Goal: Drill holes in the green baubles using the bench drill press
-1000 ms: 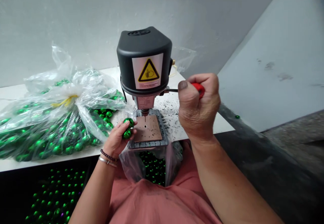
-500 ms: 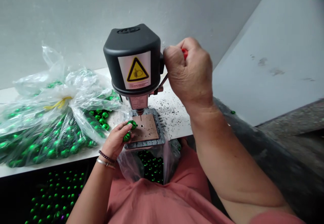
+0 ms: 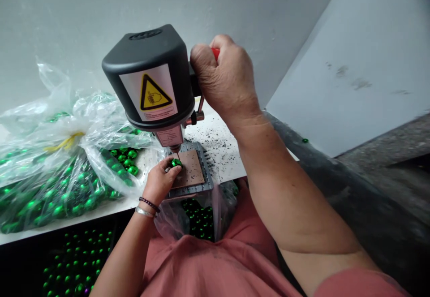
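My left hand point(image 3: 158, 180) pinches a shiny green ball point(image 3: 175, 163) on the brown plate point(image 3: 191, 169) of the bench drill, directly below the drill bit point(image 3: 175, 150). Any second ball in that hand is hidden. My right hand point(image 3: 225, 79) is closed around the red handle point(image 3: 215, 53) of the drill's feed lever, beside the black motor housing point(image 3: 148, 77). That housing carries a yellow warning label and hides part of the lever.
To the left lies a clear plastic bag point(image 3: 50, 171) of green balls, with loose ones point(image 3: 126, 160) beside it. Black shavings point(image 3: 215, 151) litter the white table point(image 3: 225, 171). A plastic bag point(image 3: 198, 218) hangs below the front edge, and a stray ball point(image 3: 304, 140) sits on the right ledge.
My right hand has moved up and left with the red handle. My left hand has brought the green ball under the bit. The view has also shifted, so everything sits further left.
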The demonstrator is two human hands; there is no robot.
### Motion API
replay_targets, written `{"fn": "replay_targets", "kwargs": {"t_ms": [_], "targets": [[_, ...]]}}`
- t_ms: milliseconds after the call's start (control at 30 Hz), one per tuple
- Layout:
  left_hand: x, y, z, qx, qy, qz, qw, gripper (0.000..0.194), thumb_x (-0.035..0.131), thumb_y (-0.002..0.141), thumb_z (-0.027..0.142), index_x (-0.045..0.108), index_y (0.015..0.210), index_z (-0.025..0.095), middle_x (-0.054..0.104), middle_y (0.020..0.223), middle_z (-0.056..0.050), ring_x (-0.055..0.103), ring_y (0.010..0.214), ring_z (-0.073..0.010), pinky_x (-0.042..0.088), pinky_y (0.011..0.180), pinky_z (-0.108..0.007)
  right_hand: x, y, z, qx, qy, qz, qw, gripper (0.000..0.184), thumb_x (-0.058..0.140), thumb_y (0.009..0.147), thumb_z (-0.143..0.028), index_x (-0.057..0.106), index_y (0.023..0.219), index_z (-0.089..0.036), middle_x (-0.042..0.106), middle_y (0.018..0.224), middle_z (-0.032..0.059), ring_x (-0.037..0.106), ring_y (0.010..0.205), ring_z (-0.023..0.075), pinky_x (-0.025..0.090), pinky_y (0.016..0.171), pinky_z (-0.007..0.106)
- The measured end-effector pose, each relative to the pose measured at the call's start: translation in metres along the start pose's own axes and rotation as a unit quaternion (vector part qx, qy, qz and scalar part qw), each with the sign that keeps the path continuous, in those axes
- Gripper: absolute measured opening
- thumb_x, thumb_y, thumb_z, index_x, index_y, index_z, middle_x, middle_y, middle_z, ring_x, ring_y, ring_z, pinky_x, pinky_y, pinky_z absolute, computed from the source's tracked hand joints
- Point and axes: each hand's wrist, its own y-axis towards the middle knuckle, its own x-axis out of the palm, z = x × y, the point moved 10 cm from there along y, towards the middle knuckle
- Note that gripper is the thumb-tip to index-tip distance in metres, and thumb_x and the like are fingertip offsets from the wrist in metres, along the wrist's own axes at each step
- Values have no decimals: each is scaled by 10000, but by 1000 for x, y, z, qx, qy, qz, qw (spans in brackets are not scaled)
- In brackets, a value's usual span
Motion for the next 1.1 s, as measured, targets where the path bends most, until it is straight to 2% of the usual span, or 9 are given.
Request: {"fn": "replay_targets", "kwargs": {"t_ms": [100,233,367,533,633,767,867,967,1100], "targets": [[-2,-1,9,8,66,3,998,402,556,758,345,613,1124,187,675,1066,-70,609,976,-211,450,845,-306,0,0,0,1,6,-1,1000,336,289,791,-483,293,632,-187,271,567,-41,220,546,71,169,543,224],[3,-3,12,5,99,-21,995,441,575,756,346,588,1166,186,657,1118,-78,600,1022,-209,439,868,-298,1,-1,1,-1,6,-2,1000,346,285,797,-495,300,641,-187,275,573,-44,226,548,70,170,553,223],[5,2,13,24,123,-20,992,438,571,761,364,592,1160,186,626,1174,-87,576,1070,-200,410,913,-293,0,-1,3,4,6,1,1000,334,299,804,-476,296,637,-187,279,578,-46,227,553,67,182,555,219],[12,11,20,80,119,-36,989,341,601,729,356,655,1029,203,659,1098,-63,581,1033,-202,405,901,-291,1,0,3,10,4,-5,1000,332,318,805,-470,297,632,-188,303,566,-47,238,546,66,198,540,221],[14,12,22,87,138,-37,986,287,602,725,359,669,964,214,670,1042,-58,588,981,-211,415,859,-300,-3,-6,-2,4,28,-3,1000,326,352,803,-459,298,629,-188,317,555,-46,253,541,65,226,536,223],[14,10,19,75,167,-33,983,302,592,729,399,669,957,216,668,990,-65,593,892,-211,421,791,-299,-19,-35,-10,-25,48,23,998,296,392,816,-451,341,676,-195,352,591,-48,295,549,55,289,553,213],[14,9,18,74,180,-33,980,286,579,736,412,673,920,215,668,931,-58,592,834,-199,420,755,-289,-32,-68,-10,-55,12,63,996,200,431,810,-370,379,711,-204,370,604,-51,319,533,49,339,560,206],[14,8,20,78,181,-31,980,278,573,741,411,671,919,220,666,927,-53,592,827,-194,421,748,-281,-36,-97,-6,-93,-12,87,992,132,471,790,-295,396,724,-209,412,594,-57,352,506,43,363,540,201],[13,7,23,80,159,-32,983,288,593,733,388,667,956,221,663,978,-61,587,895,-200,416,792,-279,-33,-115,-1,-121,-24,111,986,85,478,786,-254,414,745,-216,457,596,-50,392,502,51,376,518,209]]}}
